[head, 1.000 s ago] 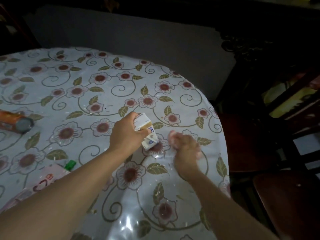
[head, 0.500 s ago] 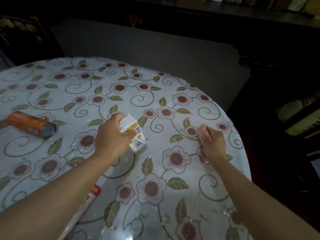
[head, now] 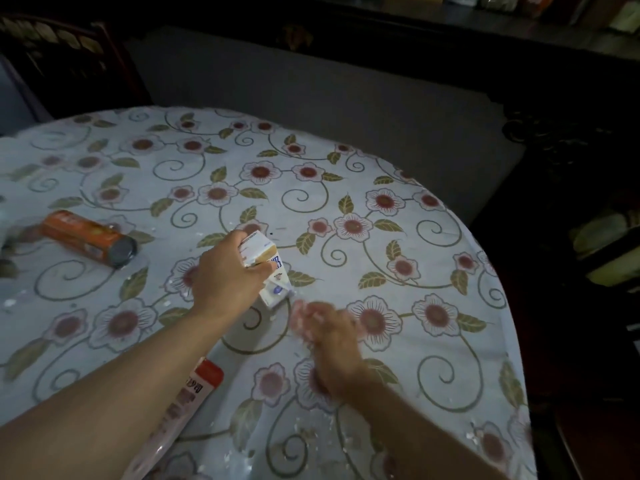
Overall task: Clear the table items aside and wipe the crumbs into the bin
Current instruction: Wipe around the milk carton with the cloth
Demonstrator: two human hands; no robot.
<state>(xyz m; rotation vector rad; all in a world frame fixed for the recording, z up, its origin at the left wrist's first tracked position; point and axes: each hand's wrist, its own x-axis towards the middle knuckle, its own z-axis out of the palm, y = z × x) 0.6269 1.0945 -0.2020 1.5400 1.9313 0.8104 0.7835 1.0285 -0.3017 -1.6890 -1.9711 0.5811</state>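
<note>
My left hand (head: pixel 228 275) grips the small carton (head: pixel 268 268) from above, fingers curled over its top edge; the carton stands tilted on the table (head: pixel 398 161), its long axis leaning away from me and to the right. My right hand (head: pixel 325 329) lies just beside the carton's lower corner, on its near right side; motion blur obscures the fingers, so I cannot tell whether they are straight or curled. Crumbs (head: pixel 301 434) are scattered on the cloth, most visibly in the near strip between my forearms and toward the right rim. The relation that governs the next move: the carton sits directly between my two hands, with the right hand nearer the crumbs and the table's right edge. Open cloth lies beyond the carton and to its far left, giving room to set it aside. The orange tube (head: pixel 88 239) lies on its side well to the left, long axis pointing toward the carton. A red-capped packet (head: pixel 194 389) lies partly under my left forearm, restricting a leftward sweep. No bin is in view.
</note>
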